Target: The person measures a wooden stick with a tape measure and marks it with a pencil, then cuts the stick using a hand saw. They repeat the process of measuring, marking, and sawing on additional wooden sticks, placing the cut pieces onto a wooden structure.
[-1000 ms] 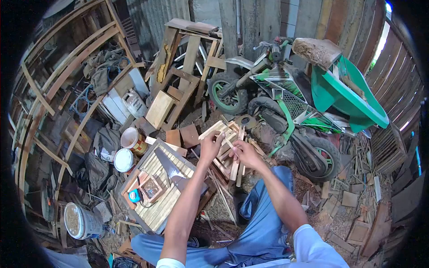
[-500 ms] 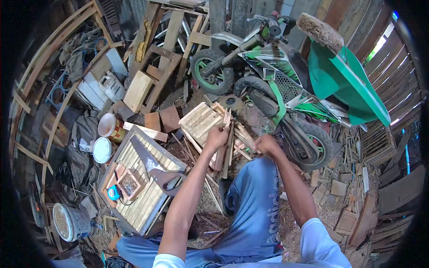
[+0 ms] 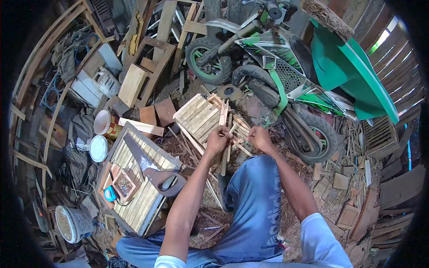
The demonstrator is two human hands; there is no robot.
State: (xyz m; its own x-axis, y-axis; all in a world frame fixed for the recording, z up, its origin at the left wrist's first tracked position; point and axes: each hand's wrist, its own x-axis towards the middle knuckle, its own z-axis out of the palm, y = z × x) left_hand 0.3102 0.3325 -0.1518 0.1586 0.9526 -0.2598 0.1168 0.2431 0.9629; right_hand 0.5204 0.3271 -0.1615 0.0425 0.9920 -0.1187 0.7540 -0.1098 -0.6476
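Seen from above: a person seated in a cluttered wood shed. A thin wood strip (image 3: 223,134) is held upright in the left hand (image 3: 217,140), fingers closed round it; the right hand (image 3: 259,136) is fisted just beside, contents can't be told. A slatted panel (image 3: 199,117) lies just beyond, w/ loose strips (image 3: 241,134) around. Work is judged mid-way: one panel made, many strips left. A saw (image 3: 149,167) rests on a slatted board (image 3: 134,196), near left.

Soft daylight enters through the slatted wooden wall (image 3: 397,62), blown out to white beside the tilted green plastic wheelbarrow tub (image 3: 353,76). Left of it, shade deepens. Fisheye distortion bends edges; black vignette, corners perhaps slightly blurred.
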